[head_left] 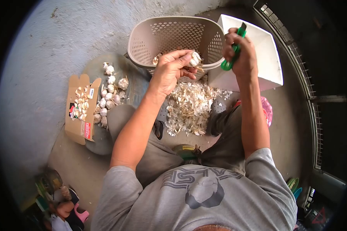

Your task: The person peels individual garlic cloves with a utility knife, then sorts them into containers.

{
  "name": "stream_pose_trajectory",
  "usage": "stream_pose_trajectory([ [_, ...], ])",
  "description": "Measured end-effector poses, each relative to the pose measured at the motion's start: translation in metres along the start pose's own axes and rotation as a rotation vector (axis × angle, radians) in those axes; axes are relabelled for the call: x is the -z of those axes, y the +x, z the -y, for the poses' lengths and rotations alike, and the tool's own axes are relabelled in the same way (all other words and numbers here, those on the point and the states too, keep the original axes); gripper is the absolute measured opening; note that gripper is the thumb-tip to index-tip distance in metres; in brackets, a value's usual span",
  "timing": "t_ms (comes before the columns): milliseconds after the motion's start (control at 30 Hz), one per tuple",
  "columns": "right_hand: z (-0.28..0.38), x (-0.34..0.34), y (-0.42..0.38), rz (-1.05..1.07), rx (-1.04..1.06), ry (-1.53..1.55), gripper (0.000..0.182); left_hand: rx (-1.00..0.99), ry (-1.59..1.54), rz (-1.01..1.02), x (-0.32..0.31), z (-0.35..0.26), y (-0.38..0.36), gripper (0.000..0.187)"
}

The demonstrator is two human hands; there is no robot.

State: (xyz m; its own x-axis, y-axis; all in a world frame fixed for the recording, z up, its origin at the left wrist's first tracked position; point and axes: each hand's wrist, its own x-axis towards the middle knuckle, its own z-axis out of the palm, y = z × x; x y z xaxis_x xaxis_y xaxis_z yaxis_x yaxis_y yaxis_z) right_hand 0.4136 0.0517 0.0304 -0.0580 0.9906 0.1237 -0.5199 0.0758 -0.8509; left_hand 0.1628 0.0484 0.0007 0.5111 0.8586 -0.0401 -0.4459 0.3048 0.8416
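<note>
My left hand (169, 71) pinches a garlic bulb (195, 59) between thumb and fingers, above the near rim of a beige perforated basket (177, 30). Raised to the right, in front of a white box, my right hand (241, 50) is wrapped round a green utility knife (227, 64), its dark tip pointing up. The knife and the bulb are apart. A heap of garlic skins (191, 107) lies between my feet, below the basket. Several whole garlic bulbs (110, 96) sit to the left, beside a cardboard box (78, 125) holding separated garlic cloves (81, 103).
The white box (268, 50) stands right of the basket, against a dark metal grille (287, 36). A pink bag (266, 109) is beside my right leg. At the lower left, part of another person (63, 210) shows. A rough grey wall (38, 73) closes off the left.
</note>
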Motion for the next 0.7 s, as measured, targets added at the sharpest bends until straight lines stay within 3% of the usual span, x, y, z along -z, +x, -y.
stream_pose_trajectory([
  [67, 0.004, -0.029, -0.014, -0.075, -0.083, -0.456, 0.022, -0.008, -0.101, -0.009, 0.005, -0.001, 0.002, 0.035],
  [100, -0.013, -0.04, -0.013, 0.01, 0.019, -0.742, 0.028, -0.012, -0.108, -0.002, 0.007, -0.001, 0.004, 0.035],
  [167, -0.04, -0.06, -0.022, 0.05, 0.131, -0.959, 0.034, -0.01, -0.125, 0.013, 0.009, 0.002, 0.004, 0.034],
  [267, -0.045, -0.07, -0.024, 0.112, 0.093, -0.864, 0.032, -0.03, -0.041, 0.01, 0.011, 0.008, 0.003, 0.037],
  [533, -0.047, -0.061, -0.012, -0.021, 0.064, -0.83, 0.026, -0.014, -0.135, -0.053, 0.001, 0.003, 0.0, 0.042],
  [700, -0.052, -0.061, -0.013, 0.02, 0.221, -0.809, 0.034, -0.018, -0.214, -0.11, 0.019, 0.002, 0.007, 0.044],
])
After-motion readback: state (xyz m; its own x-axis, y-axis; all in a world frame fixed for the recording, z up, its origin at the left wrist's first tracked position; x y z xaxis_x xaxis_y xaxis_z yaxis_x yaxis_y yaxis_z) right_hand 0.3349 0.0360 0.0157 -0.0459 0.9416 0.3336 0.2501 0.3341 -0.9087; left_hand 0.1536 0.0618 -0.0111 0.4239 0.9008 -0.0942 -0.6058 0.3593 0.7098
